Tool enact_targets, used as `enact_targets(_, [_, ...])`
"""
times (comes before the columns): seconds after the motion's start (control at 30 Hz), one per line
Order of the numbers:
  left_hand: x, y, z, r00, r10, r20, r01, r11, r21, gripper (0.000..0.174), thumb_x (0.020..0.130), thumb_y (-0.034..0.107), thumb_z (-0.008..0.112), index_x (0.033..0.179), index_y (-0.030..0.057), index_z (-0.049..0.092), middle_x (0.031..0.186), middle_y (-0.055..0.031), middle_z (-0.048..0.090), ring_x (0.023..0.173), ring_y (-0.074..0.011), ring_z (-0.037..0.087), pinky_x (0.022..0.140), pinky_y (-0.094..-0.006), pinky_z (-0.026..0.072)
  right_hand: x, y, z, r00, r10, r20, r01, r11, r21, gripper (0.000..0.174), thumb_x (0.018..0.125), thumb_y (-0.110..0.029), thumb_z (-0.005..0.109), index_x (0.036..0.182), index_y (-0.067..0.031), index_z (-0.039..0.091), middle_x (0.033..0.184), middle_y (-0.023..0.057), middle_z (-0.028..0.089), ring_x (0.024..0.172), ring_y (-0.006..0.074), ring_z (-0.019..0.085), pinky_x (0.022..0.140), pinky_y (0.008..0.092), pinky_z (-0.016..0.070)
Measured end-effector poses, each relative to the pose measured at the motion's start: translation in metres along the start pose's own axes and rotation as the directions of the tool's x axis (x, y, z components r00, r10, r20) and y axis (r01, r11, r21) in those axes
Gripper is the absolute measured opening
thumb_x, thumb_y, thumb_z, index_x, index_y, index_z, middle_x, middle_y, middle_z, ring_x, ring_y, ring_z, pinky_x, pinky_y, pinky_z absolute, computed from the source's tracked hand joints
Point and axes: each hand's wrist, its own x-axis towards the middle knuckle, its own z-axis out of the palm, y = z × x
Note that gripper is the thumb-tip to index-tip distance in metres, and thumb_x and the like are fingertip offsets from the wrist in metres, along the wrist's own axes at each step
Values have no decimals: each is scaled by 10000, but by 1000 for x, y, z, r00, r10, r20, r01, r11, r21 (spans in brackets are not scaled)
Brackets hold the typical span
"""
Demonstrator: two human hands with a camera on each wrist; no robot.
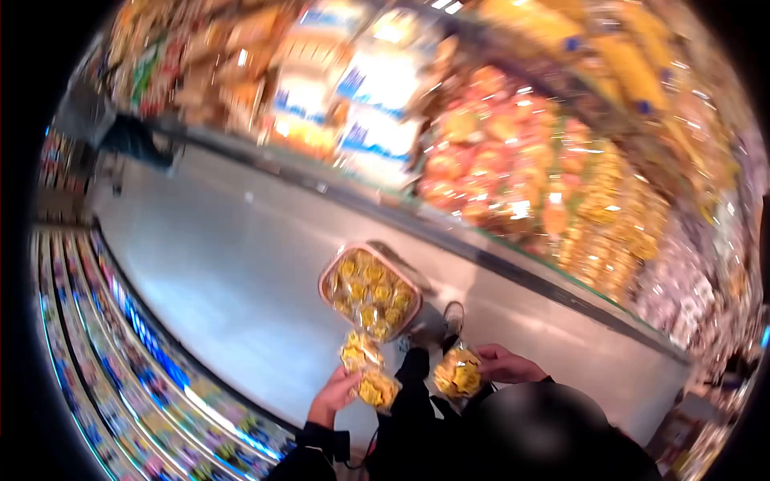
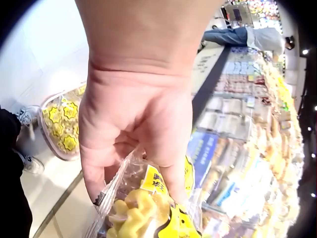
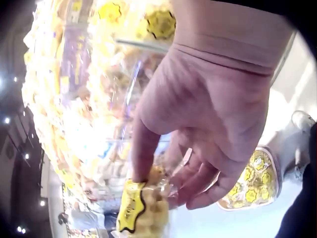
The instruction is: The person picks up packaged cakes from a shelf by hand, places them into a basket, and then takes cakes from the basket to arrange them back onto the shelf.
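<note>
My left hand [image 1: 333, 395] grips clear snack bags of yellow wavy pieces; two bags show at its fingertips in the head view, an upper bag [image 1: 360, 350] and a lower bag [image 1: 378, 390]. The left wrist view shows the thumb and fingers around a crinkled snack bag [image 2: 143, 203] with a yellow label. My right hand [image 1: 510, 365] pinches another snack bag [image 1: 457, 372] by its edge. In the right wrist view a yellow star-edged label shows on this bag [image 3: 143, 213]. Just beyond the hands, a pink-rimmed basket [image 1: 323, 282] holds several similar bags.
A long display counter [image 1: 321, 186] runs across the front, piled with white-and-blue packs [image 1: 383, 132], red-orange packs [image 1: 481, 152] and yellow packs [image 1: 605, 192]. Low shelves [image 1: 160, 385] curve along the left. Another person [image 1: 132, 136] stands far left. Pale floor [image 1: 224, 232] lies between.
</note>
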Motion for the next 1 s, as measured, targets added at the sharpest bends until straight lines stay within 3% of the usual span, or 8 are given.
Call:
enact_targets(0.13, [-25,21,77,937,-40,347,10,996,88,562,917,134,577,1398,51,299,1289,-112,508,1176,-242,536,979,-395,465,-90,-25,60,975,-162,151,151,985,82,539,815,-110,686,1295,5,472,1216,64,583,1126,162,545,958,318,440])
enact_targets(0.2, [-24,33,118,913,-101,395,26,981,191,583,908,127,587,1403,52,289,1296,-114,502,1182,-238,531,983,-394,460,-113,-32,78,988,-111,107,139,942,-307,535,791,-97,699,1266,16,481,1210,80,586,1136,183,549,963,324,441])
enact_targets(0.27, [-22,37,163,903,-123,411,7,962,273,580,908,132,585,1401,49,290,1291,-116,504,1169,-231,540,972,-387,470,-144,-29,89,985,-172,-26,151,918,-366,478,799,-46,682,1234,19,495,1193,94,594,1127,197,562,965,323,448])
enact_targets(0.4, [2,43,251,940,-105,324,-43,907,418,508,907,135,602,1340,53,350,1267,-112,520,1136,-222,558,897,-358,519,-182,-29,35,762,-621,-182,634,773,13,526,819,82,579,1311,-3,414,1224,127,562,1123,252,570,950,388,475])
enact_targets(0.5, [33,48,299,987,-23,161,-57,877,476,455,906,143,608,1295,82,380,1259,-97,520,1108,-205,568,831,-369,548,-233,-49,0,546,-778,-312,794,599,-102,583,774,150,579,1302,-28,407,1209,156,571,1105,260,588,943,407,491])
enact_targets(0.6, [50,48,365,933,352,76,-355,860,366,380,911,195,616,1228,103,427,1148,-70,573,989,-204,603,758,-404,555,-268,-77,-44,443,-820,-363,809,540,-232,575,736,153,555,1269,-22,430,1141,116,593,1063,223,599,904,340,495])
enact_targets(0.77, [100,80,406,763,646,-18,-606,724,330,321,946,208,563,1235,119,454,1179,-59,576,999,-214,611,766,-407,542,-262,-141,-82,183,-845,-502,683,477,-554,481,679,140,538,1134,-17,537,1017,56,606,934,130,588,783,255,479])
enact_targets(1.0, [179,121,432,642,766,-14,-715,606,350,394,903,160,636,1229,74,432,1099,-84,593,945,-188,616,729,-381,561,-176,-206,-76,280,-940,-195,522,319,-791,388,708,46,697,1082,-10,608,1006,51,633,959,141,591,836,269,469])
